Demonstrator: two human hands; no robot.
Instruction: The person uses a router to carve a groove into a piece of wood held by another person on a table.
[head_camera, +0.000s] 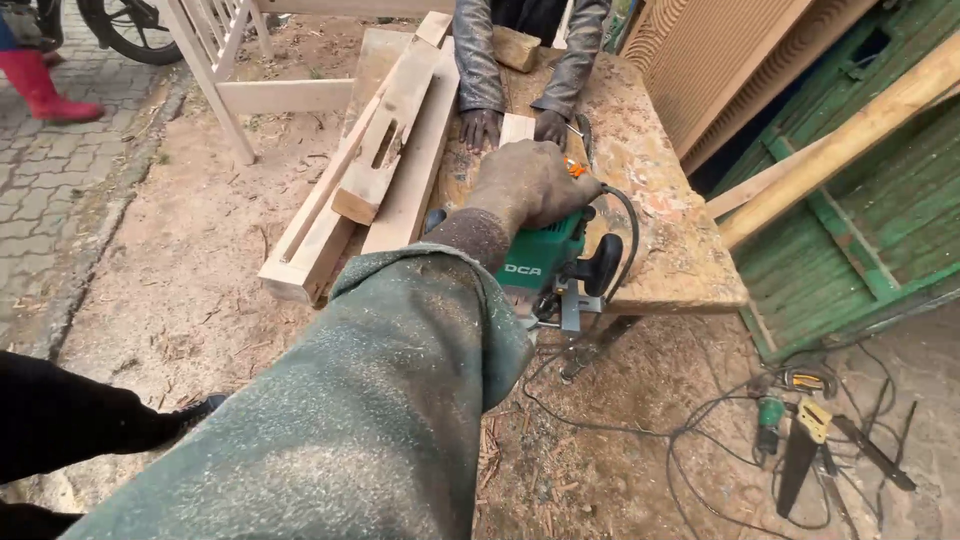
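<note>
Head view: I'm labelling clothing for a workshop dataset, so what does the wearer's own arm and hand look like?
One of the wearer's arms shows; which arm it is cannot be told. It wears a loose grey-green fabric sleeve dusted all over with pale sawdust, over a brown knitted ribbed cuff at the wrist. The bare, ungloved hand is also coated with sawdust. No watch or ring shows.

A green electric planer (545, 262) with a black knob sits level at the workbench's near edge, directly beneath the fingers (560, 190) gripping its top, its black cord trailing just beyond them.
</note>
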